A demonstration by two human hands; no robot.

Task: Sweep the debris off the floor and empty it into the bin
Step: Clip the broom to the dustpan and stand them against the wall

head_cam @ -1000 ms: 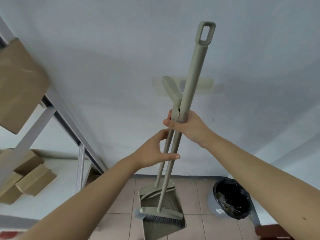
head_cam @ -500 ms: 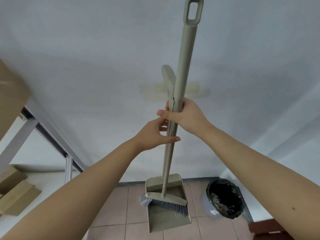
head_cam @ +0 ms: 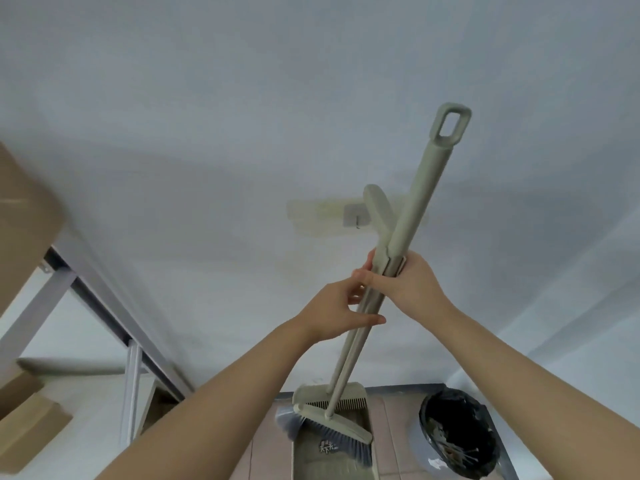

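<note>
A beige broom [head_cam: 417,199] and its long-handled dustpan [head_cam: 332,455] are clipped together and held upright in front of the white wall, leaning to the right. My right hand [head_cam: 414,289] grips both handles at the clip. Just below it, my left hand [head_cam: 337,308] holds the handles with the thumb across them. The grey bristles lie over the dustpan tray near the tiled floor [head_cam: 391,441]. To the right, on the floor, stands a bin [head_cam: 457,434] lined with a black bag, with debris inside.
A wall hook [head_cam: 356,216] on a taped patch sits behind the handles. A grey metal shelf frame [head_cam: 104,306] with cardboard boxes [head_cam: 27,431] fills the left side. A dark skirting strip runs along the wall's foot.
The broom and dustpan have come down and tilted to the right, away from the wall hook. Both hands keep their hold on the handles.
</note>
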